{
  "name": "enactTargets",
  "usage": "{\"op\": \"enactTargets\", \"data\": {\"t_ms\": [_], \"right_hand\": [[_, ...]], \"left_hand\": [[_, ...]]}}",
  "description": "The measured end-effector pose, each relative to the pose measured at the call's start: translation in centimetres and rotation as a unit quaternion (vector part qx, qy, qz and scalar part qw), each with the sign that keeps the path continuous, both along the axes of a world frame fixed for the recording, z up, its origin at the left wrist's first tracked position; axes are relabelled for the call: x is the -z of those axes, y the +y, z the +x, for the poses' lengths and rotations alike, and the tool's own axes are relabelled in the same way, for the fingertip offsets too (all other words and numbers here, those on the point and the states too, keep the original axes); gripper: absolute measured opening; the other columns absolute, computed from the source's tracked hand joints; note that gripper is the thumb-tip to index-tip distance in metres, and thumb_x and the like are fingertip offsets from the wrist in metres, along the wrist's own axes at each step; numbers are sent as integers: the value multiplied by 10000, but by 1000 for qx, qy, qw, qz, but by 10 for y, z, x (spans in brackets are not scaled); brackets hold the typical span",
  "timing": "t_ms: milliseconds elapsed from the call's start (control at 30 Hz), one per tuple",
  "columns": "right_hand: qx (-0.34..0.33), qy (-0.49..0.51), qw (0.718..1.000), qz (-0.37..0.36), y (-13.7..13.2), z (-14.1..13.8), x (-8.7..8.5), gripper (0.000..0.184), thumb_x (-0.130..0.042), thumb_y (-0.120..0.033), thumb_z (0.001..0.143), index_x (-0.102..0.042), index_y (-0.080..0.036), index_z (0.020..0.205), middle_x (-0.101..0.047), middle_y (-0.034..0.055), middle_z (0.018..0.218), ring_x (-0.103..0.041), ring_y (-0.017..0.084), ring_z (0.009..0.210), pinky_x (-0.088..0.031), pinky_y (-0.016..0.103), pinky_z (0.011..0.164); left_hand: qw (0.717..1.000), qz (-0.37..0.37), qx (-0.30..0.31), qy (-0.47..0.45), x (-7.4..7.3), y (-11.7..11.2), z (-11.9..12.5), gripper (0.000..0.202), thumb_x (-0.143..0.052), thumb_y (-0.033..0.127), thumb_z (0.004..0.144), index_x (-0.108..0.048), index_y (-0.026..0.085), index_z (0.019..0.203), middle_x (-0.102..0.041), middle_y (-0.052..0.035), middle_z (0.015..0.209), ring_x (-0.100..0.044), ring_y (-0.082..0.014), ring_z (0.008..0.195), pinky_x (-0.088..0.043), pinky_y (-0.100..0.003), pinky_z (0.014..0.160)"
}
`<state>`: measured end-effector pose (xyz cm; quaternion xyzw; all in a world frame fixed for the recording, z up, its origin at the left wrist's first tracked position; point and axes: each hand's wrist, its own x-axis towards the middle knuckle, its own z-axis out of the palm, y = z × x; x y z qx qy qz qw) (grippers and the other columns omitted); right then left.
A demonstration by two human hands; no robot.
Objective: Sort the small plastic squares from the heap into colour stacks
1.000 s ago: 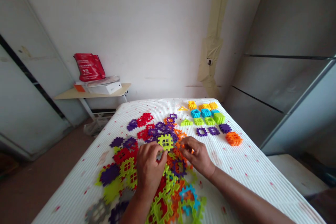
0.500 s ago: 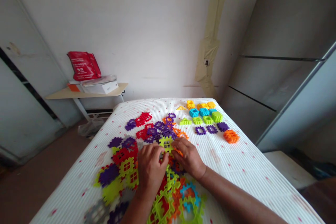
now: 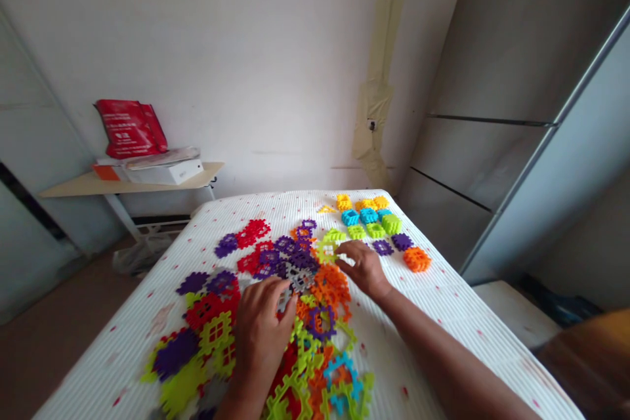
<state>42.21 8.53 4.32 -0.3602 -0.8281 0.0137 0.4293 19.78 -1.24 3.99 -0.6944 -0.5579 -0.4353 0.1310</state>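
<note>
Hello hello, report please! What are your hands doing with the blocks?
Right hand pinching a green block. Left hand resting on a grey block in the pile. Sorted stacks beyond, nothing blocking.

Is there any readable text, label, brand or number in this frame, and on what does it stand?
Nothing can be read.
Red bag on the side shelf: pale lettering on its face, too small and blurred to make out.
White box beneath it: no legible print.
Plastic tiles near the left hand and right hand, and the bedcover: no writing visible, only small red specks.
</note>
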Motion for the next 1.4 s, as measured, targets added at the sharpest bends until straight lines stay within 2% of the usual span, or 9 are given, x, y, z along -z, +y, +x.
{"op": "enactTargets", "data": {"t_ms": [167, 300, 567, 933, 1033, 1133, 1233, 1333, 1400], "right_hand": [[172, -115, 976, -63, 72, 62, -5, 87, -614, -200, 775, -688, -204, 821, -708, 49, 880, -623, 197, 873, -475, 317, 791], [206, -197, 950, -127, 101, 81, -5, 136, -616, -191, 771, -706, -217, 869, -711, 30, 944, -626, 184, 913, -467, 266, 785], [207, -231, 938, -153, 113, 83, -2, 146, -645, -218, 749, -717, -231, 876, -712, 24, 933, -646, 176, 857, -465, 224, 712], [216, -249, 930, -162, 110, 80, -5, 194, -638, -186, 742, -716, -235, 913, -706, 26, 984, -641, 190, 887, -459, 235, 738], [223, -239, 933, -152, 103, 77, -13, 187, -595, -171, 769, -706, -212, 914, -697, 49, 999, -628, 195, 904, -458, 250, 751], [201, -209, 953, -88, 83, 69, -18, 156, -544, -158, 804, -691, -189, 846, -694, 63, 931, -610, 196, 897, -449, 258, 743], [102, -184, 978, -10, 42, 55, -16, 200, -479, -199, 871, -660, -172, 792, -668, 71, 803, -593, 180, 794, -438, 265, 699], [-31, -193, 981, 12, -10, 38, -9, 272, -399, -241, 931, -641, -171, 828, -645, 83, 789, -571, 165, 758, -432, 267, 684], [-100, -194, 976, 8, -41, 27, -5, 287, -369, -259, 948, -628, -167, 866, -636, 87, 791, -563, 157, 747, -435, 261, 669]], "left_hand": [[1000, 3, 3, -6, 2, 2, -3, 135, -573, 244, 790, -616, 239, 919, -642, -56, 950, -570, -213, 904, -453, -364, 831], [1000, 13, 2, -8, 4, 3, -4, 125, -581, 245, 783, -628, 238, 899, -640, -57, 946, -575, -211, 898, -462, -359, 821], [1000, 7, 0, -11, 4, 4, -6, 111, -579, 251, 782, -631, 248, 880, -639, -57, 953, -581, -208, 901, -476, -360, 821], [1000, 3, 9, -20, 5, 3, -4, 108, -582, 235, 782, -633, 245, 877, -631, -54, 953, -572, -210, 912, -468, -359, 831], [999, -5, 11, -34, 2, 2, -3, 102, -578, 238, 786, -643, 246, 864, -636, -52, 948, -575, -206, 912, -471, -356, 834], [996, -25, 11, -81, -9, -4, -6, 110, -546, 241, 803, -653, 245, 827, -644, -45, 928, -582, -196, 911, -475, -347, 843], [982, -49, 21, -180, -29, -18, -14, 133, -521, 256, 820, -649, 226, 837, -650, -40, 942, -590, -185, 935, -474, -334, 866], [953, -55, 20, -298, -56, -34, -25, 158, -540, 291, 820, -639, 203, 907, -658, -34, 963, -602, -173, 939, -474, -316, 877], [940, -52, -9, -337, -71, -44, -33, 191, -564, 330, 803, -644, 192, 908, -670, -26, 923, -614, -172, 901, -483, -303, 853]]}}
